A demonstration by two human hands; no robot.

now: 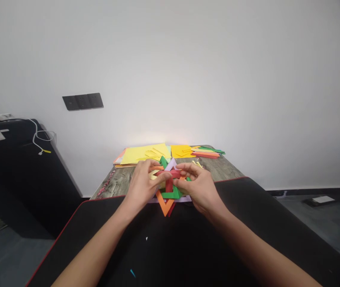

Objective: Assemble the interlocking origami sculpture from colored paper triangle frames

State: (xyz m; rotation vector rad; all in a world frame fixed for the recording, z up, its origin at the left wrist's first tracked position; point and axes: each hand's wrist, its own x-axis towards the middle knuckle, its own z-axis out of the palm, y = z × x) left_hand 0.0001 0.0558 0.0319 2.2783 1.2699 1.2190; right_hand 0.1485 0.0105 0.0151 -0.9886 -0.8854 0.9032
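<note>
Between my two hands is a folded-paper model (166, 207) of interlocked strips in orange, green, red, lilac and pale yellow, with pointed triangular corners. My left hand (142, 181) grips its left side, the thumb pressed on a red strip near the middle. On the other side my right hand (198, 184) pinches the model's right part, fingers curled around the end of a red strip. The model is held over the far edge of a black mat (170, 247). Fingers hide parts of its sides.
Yellow paper sheets (132, 155) lie at the back left of the wooden table (226, 169). Orange-yellow sheets (177, 150) and folded strips (207, 154) are at the back right. A blue scrap (132, 273) and a white scrap (146, 238) lie on the mat. A black cabinet (17, 171) stands at left.
</note>
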